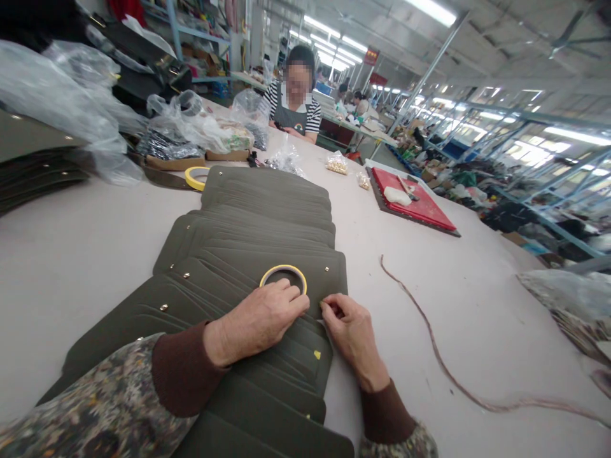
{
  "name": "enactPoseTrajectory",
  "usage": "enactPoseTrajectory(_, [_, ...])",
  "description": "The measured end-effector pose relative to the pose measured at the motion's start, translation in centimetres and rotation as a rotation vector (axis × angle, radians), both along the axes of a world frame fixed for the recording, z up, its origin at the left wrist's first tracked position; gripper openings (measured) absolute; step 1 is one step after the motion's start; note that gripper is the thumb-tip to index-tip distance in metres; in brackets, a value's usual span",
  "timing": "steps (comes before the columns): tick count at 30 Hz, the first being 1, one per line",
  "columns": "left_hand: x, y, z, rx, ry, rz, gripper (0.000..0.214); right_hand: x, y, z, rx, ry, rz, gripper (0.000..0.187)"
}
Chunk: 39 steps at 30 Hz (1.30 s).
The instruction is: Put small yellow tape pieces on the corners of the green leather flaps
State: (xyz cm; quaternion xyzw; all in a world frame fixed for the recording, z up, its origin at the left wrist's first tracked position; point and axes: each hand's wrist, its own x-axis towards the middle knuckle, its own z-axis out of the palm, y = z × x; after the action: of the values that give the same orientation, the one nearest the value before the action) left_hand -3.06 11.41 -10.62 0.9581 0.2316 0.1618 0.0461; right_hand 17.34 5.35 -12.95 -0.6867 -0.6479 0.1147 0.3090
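Observation:
My left hand [267, 315] is closed around the near side of a roll of yellow tape [284, 268], over overlapping dark olive panels [258, 222]. To its right, my right hand [351, 331] pinches thumb and forefinger together at the right edge of a panel. A tiny yellowish bit shows at those fingertips, apparently a piece of tape. Small metal studs [164, 308] sit in several panels. A yellow tape scrap [317, 355] sticks to a panel just below my hands.
Another yellow tape roll [195, 179] lies behind the panels. A brown cord [432, 331] curves across the table at right. Farther back are a red board [417, 203], bags of gold-coloured parts [337, 163] and plastic bags [191, 121]. A person [296, 95] sits opposite.

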Motion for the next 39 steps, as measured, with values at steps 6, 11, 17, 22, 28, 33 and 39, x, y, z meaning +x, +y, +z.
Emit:
enactPoseTrajectory(6, [-0.7, 0.7, 0.1, -0.031, -0.176, -0.024, 0.019, 0.6, -0.4, 0.8, -0.171, 0.163, 0.109, 0.024])
enactPoseTrajectory(11, [-0.7, 0.7, -0.3, -0.069, -0.319, -0.028, 0.039, -0.2, -0.5, 1.2, 0.085, 0.367, 0.065, 0.016])
enactPoseTrajectory(17, [-0.3, 0.2, -0.6, -0.088, -0.282, -0.004, 0.045, -2.4, -0.3, 1.7, 0.273, 0.242, 0.291, 0.017])
enactPoseTrajectory(22, [-0.2, 0.3, -0.8, -0.104, -0.272, -0.028, 0.032, -2.8, -0.1, 1.4, 0.391, 0.072, 0.309, 0.017])
enactPoseTrajectory(28, [-0.2, 0.4, -0.4, -0.092, -0.203, 0.018, 0.011, -3.2, -0.2, 1.2, 0.421, 0.038, 0.165, 0.014])
enactPoseTrajectory(33, [-0.1, 0.1, 0.0, 0.019, -0.242, 0.026, 0.019, -3.9, -0.1, 1.8, 0.183, 0.423, 0.025, 0.008])
enactPoseTrajectory(39, [0.0, 0.1, 0.1, 0.125, -0.33, 0.036, 0.024, -4.3, 0.5, 2.8, -0.019, 0.732, -0.042, 0.011])
